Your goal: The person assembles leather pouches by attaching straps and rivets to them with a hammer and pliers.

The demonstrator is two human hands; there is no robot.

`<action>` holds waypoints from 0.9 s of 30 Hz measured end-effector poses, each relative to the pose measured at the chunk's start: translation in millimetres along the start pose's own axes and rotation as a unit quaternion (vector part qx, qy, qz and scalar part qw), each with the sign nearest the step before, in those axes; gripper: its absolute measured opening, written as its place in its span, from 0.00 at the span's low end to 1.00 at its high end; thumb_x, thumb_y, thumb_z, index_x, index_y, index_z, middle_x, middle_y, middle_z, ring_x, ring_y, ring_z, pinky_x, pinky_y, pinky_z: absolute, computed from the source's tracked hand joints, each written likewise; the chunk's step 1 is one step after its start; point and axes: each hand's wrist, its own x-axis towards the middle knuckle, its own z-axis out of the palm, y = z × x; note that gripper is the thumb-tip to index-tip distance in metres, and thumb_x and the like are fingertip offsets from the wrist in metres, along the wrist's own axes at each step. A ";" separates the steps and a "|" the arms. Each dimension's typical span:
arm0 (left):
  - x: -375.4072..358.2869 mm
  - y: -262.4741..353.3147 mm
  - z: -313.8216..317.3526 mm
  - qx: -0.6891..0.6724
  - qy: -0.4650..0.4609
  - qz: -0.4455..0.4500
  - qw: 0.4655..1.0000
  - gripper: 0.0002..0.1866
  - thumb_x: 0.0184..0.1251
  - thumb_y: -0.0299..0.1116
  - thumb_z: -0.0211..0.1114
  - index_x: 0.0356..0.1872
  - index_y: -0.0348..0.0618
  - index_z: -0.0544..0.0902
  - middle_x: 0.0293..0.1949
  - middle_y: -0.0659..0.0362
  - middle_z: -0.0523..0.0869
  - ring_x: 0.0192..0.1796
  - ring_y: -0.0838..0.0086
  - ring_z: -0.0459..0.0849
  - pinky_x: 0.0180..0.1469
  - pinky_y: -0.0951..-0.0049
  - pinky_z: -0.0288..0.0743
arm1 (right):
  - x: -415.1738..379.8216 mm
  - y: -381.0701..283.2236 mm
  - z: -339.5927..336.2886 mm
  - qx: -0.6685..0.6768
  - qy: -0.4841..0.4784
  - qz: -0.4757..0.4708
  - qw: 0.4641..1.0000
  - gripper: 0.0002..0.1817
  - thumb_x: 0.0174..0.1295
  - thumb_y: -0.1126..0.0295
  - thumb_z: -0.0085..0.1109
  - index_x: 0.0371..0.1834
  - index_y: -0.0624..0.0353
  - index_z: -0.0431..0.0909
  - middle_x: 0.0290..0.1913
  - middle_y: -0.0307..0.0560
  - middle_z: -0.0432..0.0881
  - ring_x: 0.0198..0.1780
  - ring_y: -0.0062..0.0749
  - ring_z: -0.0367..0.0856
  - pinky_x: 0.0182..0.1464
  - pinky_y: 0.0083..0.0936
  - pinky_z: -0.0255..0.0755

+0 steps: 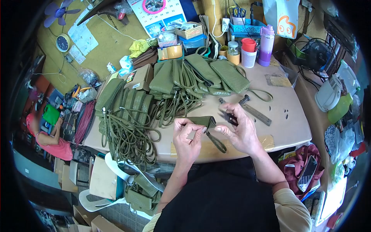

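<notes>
My left hand [187,140] pinches the edge of an olive-green pouch [199,120] at the corner where its looped wrist strap [217,144] hangs down. Just right of it, my right hand [243,131] has its fingers curled round a small black hand tool [230,117], whose exact kind I cannot make out. The right thumb points towards the strap's top. Several finished-looking olive pouches [230,76] lie piled behind my hands. To the left, more pouches [110,94] rest with a tangle of thin green straps [129,133] spilling over the table edge.
A flat bar [258,115] and a dark hammer-like piece [244,99] lie right of my hands on the table [288,116]. A purple bottle [266,45] and a red-lidded cup [249,54] stand behind. A person in a pink top [54,145] sits far left.
</notes>
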 end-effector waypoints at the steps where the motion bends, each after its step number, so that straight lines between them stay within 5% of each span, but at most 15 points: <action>1: -1.1 -2.0 -1.5 0.007 0.015 0.014 1.000 0.05 0.55 0.26 0.71 0.29 0.37 0.84 0.33 0.57 0.74 0.37 0.70 0.73 0.41 0.74 0.69 | 1.2 0.8 -0.8 -0.018 0.035 0.002 0.999 0.23 0.56 0.67 0.70 0.52 0.62 0.73 0.37 0.51 0.78 0.39 0.39 0.83 0.43 0.32 0.78; 3: -1.2 -3.8 -5.1 0.007 0.017 0.018 1.000 0.04 0.58 0.26 0.69 0.30 0.37 0.83 0.35 0.58 0.73 0.39 0.71 0.72 0.42 0.74 0.69 | -6.8 11.4 1.8 -0.037 0.001 0.011 0.999 0.27 0.58 0.66 0.69 0.58 0.62 0.69 0.41 0.52 0.77 0.41 0.39 0.83 0.48 0.30 0.79; 5: -0.9 -4.1 -7.3 0.007 0.018 0.022 1.000 0.04 0.61 0.26 0.68 0.31 0.37 0.82 0.37 0.59 0.73 0.40 0.72 0.71 0.43 0.75 0.69 | -11.1 8.1 6.5 -0.020 -0.045 0.086 0.995 0.25 0.57 0.68 0.69 0.55 0.63 0.71 0.39 0.50 0.76 0.38 0.35 0.81 0.43 0.28 0.78; 8: -0.3 -1.5 -7.0 -0.068 0.020 -0.018 0.997 0.03 0.63 0.25 0.65 0.34 0.37 0.81 0.39 0.59 0.73 0.42 0.74 0.72 0.44 0.76 0.69 | -11.0 26.3 23.2 0.018 -0.054 0.063 0.996 0.22 0.56 0.72 0.68 0.53 0.63 0.76 0.35 0.45 0.74 0.33 0.30 0.77 0.40 0.25 0.75; 10: -0.3 1.4 -8.2 -0.227 0.023 -0.133 0.965 0.06 0.63 0.24 0.65 0.40 0.38 0.82 0.43 0.58 0.74 0.45 0.75 0.73 0.46 0.77 0.70 | -9.3 38.8 32.4 0.085 -0.055 0.071 0.992 0.18 0.57 0.76 0.66 0.53 0.61 0.80 0.34 0.42 0.76 0.33 0.23 0.75 0.40 0.22 0.74; 14: 8.0 8.9 -19.3 -0.072 -0.049 -0.021 0.996 0.16 0.60 0.21 0.66 0.51 0.39 0.83 0.52 0.55 0.74 0.46 0.73 0.78 0.51 0.76 0.73 | -2.5 44.9 38.8 0.141 -0.049 0.100 0.984 0.15 0.60 0.78 0.63 0.51 0.63 0.81 0.36 0.41 0.82 0.37 0.19 0.78 0.42 0.21 0.76; 18: 11.2 8.6 -17.7 -0.093 -0.077 -0.023 0.992 0.20 0.53 0.18 0.71 0.49 0.38 0.85 0.50 0.54 0.77 0.50 0.72 0.80 0.46 0.76 0.83 | 0.0 44.3 40.9 0.205 -0.050 0.149 0.966 0.12 0.64 0.77 0.60 0.50 0.67 0.81 0.40 0.45 0.85 0.42 0.20 0.82 0.47 0.20 0.79; 21: 13.4 1.2 -15.0 -0.060 -0.062 0.042 0.995 0.15 0.54 0.17 0.70 0.45 0.36 0.86 0.46 0.53 0.81 0.49 0.73 0.81 0.45 0.77 0.84 | 0.9 41.6 38.4 0.211 -0.059 0.155 0.963 0.12 0.65 0.76 0.59 0.49 0.68 0.80 0.41 0.46 0.86 0.43 0.21 0.83 0.48 0.20 0.79; 27: 7.7 -7.3 -6.2 -0.112 -0.021 0.031 0.993 0.07 0.53 0.15 0.69 0.34 0.35 0.86 0.44 0.53 0.84 0.42 0.73 0.83 0.41 0.76 0.79 | 0.5 43.1 34.4 0.202 -0.061 0.159 0.964 0.13 0.64 0.76 0.60 0.50 0.68 0.80 0.40 0.46 0.85 0.42 0.20 0.83 0.46 0.20 0.79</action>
